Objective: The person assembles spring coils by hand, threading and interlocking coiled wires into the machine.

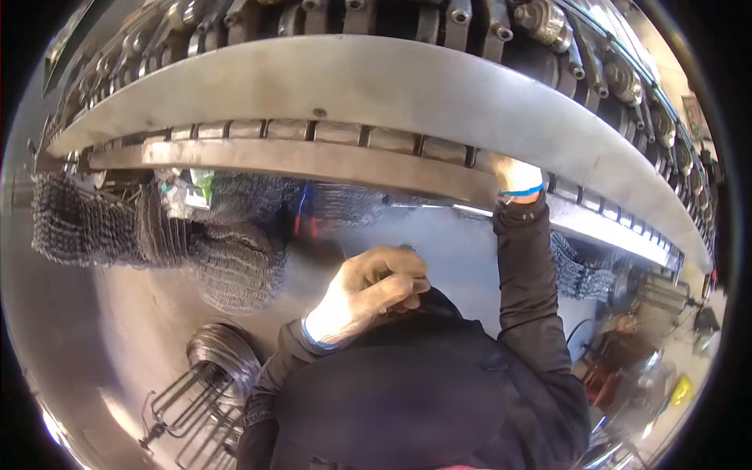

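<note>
My left hand, in a pale work glove with a blue cuff edge, is in front of my body. Its fingers are curled in and its thumb lies against them; whether anything small is between them I cannot make out. My right hand, in a matching glove, reaches forward to the long metal machine. It is at the slotted gap between the broad curved metal plate and the lower metal rail. The rail and plate hide its fingers, so what they touch does not show.
Piles of wire mesh lie below the rail at left, with more mesh at right. A wire coil sits on a metal rack at lower left. Mechanical arms and bolts line the machine's top. A yellow object lies far right.
</note>
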The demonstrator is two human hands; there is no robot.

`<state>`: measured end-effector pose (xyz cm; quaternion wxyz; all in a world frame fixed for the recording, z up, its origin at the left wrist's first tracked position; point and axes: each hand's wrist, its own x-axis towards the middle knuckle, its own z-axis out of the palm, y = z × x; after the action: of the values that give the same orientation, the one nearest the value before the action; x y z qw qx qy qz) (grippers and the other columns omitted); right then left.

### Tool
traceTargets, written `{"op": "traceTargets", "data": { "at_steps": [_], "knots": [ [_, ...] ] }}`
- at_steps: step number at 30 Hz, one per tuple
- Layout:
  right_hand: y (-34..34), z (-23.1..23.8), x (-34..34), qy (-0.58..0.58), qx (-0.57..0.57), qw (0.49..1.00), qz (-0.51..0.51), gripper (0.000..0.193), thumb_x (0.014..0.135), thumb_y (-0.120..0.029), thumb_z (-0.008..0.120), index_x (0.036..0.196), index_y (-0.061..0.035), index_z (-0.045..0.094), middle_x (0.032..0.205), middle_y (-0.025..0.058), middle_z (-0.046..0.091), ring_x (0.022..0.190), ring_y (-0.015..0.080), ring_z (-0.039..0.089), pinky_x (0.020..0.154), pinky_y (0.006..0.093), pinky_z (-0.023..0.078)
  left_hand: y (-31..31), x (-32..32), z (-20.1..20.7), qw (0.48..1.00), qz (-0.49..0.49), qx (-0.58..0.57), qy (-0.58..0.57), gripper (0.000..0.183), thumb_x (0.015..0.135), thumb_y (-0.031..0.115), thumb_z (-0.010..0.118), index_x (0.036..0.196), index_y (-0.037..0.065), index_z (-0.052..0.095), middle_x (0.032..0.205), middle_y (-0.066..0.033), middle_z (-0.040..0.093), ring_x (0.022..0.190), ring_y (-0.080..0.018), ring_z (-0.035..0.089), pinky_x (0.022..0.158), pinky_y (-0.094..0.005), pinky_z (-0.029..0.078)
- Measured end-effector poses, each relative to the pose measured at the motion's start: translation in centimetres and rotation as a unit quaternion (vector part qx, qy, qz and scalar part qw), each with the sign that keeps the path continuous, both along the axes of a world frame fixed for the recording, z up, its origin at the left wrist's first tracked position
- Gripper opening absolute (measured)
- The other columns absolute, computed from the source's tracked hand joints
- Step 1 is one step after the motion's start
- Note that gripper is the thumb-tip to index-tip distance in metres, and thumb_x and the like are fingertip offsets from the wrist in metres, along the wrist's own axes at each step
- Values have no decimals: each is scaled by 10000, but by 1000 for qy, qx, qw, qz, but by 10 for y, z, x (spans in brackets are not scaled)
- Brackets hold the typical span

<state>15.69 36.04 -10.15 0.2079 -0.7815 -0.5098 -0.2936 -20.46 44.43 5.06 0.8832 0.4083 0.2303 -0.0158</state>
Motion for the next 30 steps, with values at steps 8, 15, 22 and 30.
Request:
{"op": "traceTargets", "data": {
  "at_steps": [8, 15, 22, 30],
  "knots": [
    [1, 52, -54, -160, -146, 976, -36, 198, 880, -134, 616, 693, -86, 660, 651, 49, 614, 616, 253, 612, 588, 398, 508, -21, -53, -40, 988, 150, 43, -1, 377, 1012, 237, 669, 1246, -51, 609, 1101, -154, 705, 930, -159, 675, 830, -321, 577],
    [12, 74, -198, 484, 97, 822, 284, 560, 1132, -361, 339, 1380, 95, 547, 1421, 274, 559, 1280, 355, 593, 1107, 457, 485, -30, -116, -66, 944, 291, 155, -2, 390, 1014, 328, 640, 1212, -8, 649, 1038, -58, 689, 859, -127, 643, 756, -293, 558],
    [50, 76, -314, 556, -323, 562, 520, 322, 1096, -202, 498, 1275, 18, 650, 1254, 146, 698, 1168, 229, 645, 1068, 354, 468, -138, -163, -88, 811, 561, 123, 113, 405, 1010, 364, 641, 1238, 30, 653, 1027, -45, 683, 840, -122, 639, 729, -294, 548],
    [-21, 49, -425, 378, -567, 358, 639, 263, 1044, -144, 564, 1214, 13, 689, 1170, 111, 727, 1069, 184, 658, 974, 311, 493, -360, -160, -172, 545, 705, 111, 439, 412, 988, 356, 597, 1172, 1, 696, 1068, -161, 737, 979, -258, 698, 861, -389, 536]
  ]
}}
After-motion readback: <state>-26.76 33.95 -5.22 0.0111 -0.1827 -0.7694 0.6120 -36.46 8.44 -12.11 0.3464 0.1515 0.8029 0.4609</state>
